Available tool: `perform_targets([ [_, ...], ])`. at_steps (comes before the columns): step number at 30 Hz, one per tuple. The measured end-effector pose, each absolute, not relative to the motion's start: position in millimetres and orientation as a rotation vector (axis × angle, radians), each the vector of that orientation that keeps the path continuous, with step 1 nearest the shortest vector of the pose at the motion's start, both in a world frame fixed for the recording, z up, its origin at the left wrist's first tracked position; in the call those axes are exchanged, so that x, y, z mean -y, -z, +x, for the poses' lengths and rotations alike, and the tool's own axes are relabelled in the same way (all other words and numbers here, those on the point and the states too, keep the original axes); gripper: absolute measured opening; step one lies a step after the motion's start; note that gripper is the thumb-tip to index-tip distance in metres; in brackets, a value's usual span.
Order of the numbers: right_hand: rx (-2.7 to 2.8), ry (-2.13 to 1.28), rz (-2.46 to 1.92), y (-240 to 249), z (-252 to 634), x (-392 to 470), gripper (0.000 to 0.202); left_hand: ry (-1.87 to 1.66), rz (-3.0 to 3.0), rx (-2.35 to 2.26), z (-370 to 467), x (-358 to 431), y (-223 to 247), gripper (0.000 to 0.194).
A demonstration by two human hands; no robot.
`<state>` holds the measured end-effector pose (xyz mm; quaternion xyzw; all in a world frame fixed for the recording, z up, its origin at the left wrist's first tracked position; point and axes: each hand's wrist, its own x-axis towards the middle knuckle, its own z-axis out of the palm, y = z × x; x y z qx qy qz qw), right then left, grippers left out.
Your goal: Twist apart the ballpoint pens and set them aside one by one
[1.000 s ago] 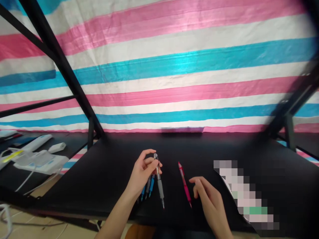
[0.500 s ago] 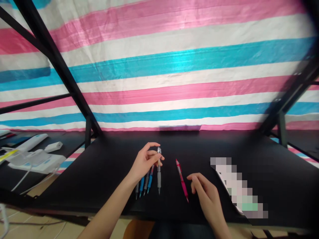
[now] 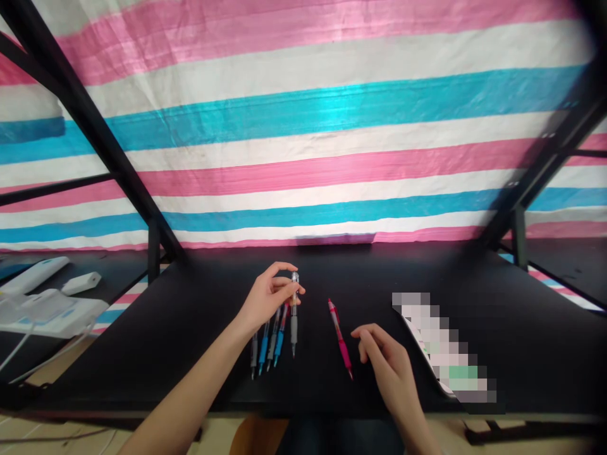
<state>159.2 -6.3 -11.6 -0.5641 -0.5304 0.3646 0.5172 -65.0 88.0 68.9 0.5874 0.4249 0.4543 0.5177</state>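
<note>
Thumb and fingers of my left hand [image 3: 272,294] close around the upper part of a clear pen with a grey grip [image 3: 294,328], its tip pointing toward me. Just left of it, several pens with blue or grey grips [image 3: 263,354] lie side by side, their upper ends partly hidden under that hand. A pink pen [image 3: 341,341] lies slantwise on the black table [image 3: 213,366], apart from the row. My right hand [image 3: 386,357] rests to the right of the pink pen, fingers loosely bent and slightly apart, holding nothing and not touching the pen.
A pale, pixelated flat object [image 3: 441,347] lies slanted at the right. On a side surface at far left are a white power strip [image 3: 71,316], a white adapter [image 3: 81,283] and cables. Black frame bars [image 3: 95,126] rise on both sides before a striped sheet [image 3: 303,151].
The view has shifted slightly, moving everything a little left in the picture. My left hand still grips the grey-grip pen, seemingly a little higher. My right hand keeps its place beside the pink pen.
</note>
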Motion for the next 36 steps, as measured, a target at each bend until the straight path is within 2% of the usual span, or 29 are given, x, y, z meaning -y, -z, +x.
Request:
perform_targets([
  [13,1.280,-0.904,-1.344,13,158,7,0.037,-0.954,1.487,-1.061,-64,-95,-61,0.027],
  [19,1.268,-0.914,-1.344,12,158,7,0.037,-0.921,1.538,-1.078,-68,-98,-61,0.033],
  [25,1.275,-0.899,-1.344,9,158,7,0.034,-0.902,1.720,-1.196,-69,-104,-54,0.031],
  [31,1.352,-0.824,-1.367,6,152,6,0.029,-0.795,2.020,-1.350,-70,-109,-43,0.025],
  [36,1.448,-0.562,-1.490,-2,147,5,0.021,-0.717,2.219,-1.375,-77,-119,-34,0.028],
])
